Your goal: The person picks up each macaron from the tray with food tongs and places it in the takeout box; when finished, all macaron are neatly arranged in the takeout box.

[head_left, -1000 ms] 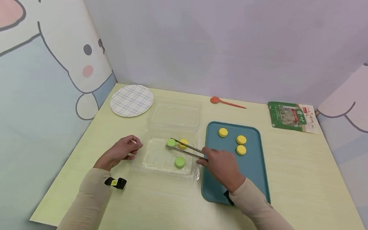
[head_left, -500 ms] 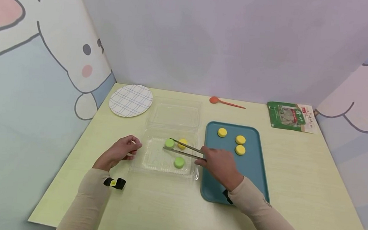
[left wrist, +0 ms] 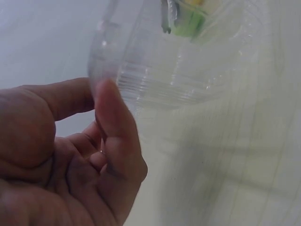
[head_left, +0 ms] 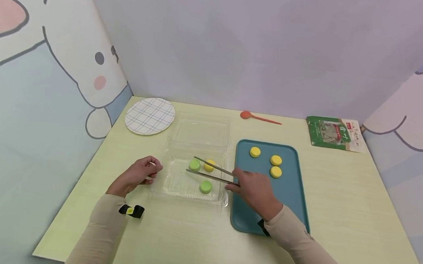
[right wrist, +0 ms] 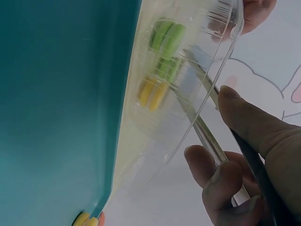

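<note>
In the head view my right hand holds metal tongs over a clear plastic container. The tips of the tongs stand apart, on either side of a green macaron that sits in the base. Beside it lies a yellow macaron, and nearer the front is another green macaron. My left hand pinches the container's left rim between thumb and forefinger, as the left wrist view shows. Through the clear wall in the right wrist view, the tongs reach in past the macarons.
A teal tray on the right bears three yellow macarons. The container's open lid lies behind its base. Further back are a checked plate, a red spoon and a green food packet.
The tips of the tongs have spread apart and let go of the green macaron, which now sits in the container. My left hand has stayed at the rim.
</note>
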### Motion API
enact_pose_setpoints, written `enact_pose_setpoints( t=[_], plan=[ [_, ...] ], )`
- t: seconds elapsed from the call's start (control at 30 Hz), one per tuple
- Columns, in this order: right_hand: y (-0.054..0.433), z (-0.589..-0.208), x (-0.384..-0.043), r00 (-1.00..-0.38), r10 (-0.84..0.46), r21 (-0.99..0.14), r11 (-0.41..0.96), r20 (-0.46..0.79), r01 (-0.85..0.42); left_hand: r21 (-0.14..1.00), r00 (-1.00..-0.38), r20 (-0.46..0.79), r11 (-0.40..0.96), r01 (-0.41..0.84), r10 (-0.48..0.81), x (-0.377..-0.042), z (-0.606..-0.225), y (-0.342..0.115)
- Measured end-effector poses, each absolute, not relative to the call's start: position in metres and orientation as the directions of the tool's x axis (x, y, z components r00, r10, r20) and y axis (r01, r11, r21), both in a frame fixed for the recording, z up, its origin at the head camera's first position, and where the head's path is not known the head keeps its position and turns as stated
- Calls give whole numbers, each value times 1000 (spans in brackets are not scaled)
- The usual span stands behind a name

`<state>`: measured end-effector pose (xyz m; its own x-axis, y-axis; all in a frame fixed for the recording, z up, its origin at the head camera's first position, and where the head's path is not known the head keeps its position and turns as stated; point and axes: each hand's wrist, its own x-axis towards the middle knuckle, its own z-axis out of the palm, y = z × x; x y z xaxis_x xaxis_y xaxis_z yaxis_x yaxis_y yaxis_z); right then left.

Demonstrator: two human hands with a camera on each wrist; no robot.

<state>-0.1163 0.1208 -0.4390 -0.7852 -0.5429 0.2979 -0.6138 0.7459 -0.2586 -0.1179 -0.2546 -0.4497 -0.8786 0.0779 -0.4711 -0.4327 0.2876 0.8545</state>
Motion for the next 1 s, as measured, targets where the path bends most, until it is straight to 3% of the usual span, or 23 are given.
enact_pose_setpoints(
  t=[0.4,1.0],
  plan=[
    [128,-440,-111,-814,-510,-339,741,277,-580,855,-879,-469,288,-431,79,-117,-450,-255],
    [147,-447,-105,-755,-467,-274,734,461,-621,858,-881,-465,292,-423,89,-118,-452,-256]
  ],
)
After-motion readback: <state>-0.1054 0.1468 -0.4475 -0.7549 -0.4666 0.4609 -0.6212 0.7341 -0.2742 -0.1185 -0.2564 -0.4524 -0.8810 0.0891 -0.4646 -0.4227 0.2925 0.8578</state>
